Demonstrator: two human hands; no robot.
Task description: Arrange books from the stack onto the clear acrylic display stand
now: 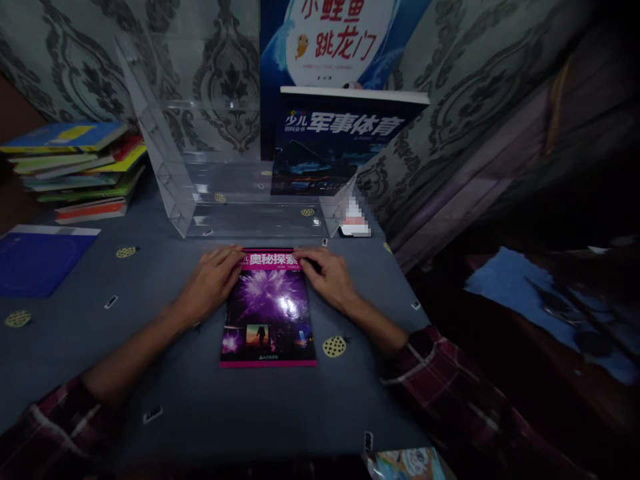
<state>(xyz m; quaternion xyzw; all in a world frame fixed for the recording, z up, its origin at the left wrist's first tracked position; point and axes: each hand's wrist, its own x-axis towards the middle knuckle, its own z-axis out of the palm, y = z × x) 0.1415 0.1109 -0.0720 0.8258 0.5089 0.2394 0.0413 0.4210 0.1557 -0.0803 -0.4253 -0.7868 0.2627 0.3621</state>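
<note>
A book with a black and purple cover (pixel 270 300) lies face up on the patterned tablecloth in front of me. My left hand (pixel 214 279) is closed on its upper left corner, fingers along the top edge. On the opposite upper corner, my right hand (pixel 330 277) grips the same book, its thumb tucked at the side. Just beyond the book stands a clear acrylic bookstand (pixel 173 180). A dark blue book (pixel 330 153) leans upright in its right part, and behind that rises a larger blue book with a fish on its cover (pixel 345 47).
A pile of books (pixel 80 173) sits at the back left, with a flat blue book (pixel 45 263) nearer me. Right of the stand is a small pixelated item (pixel 356 220). A shiny colourful packet (pixel 407 463) lies at the bottom edge. Beyond the table's right edge is a blue cloth (pixel 510 283).
</note>
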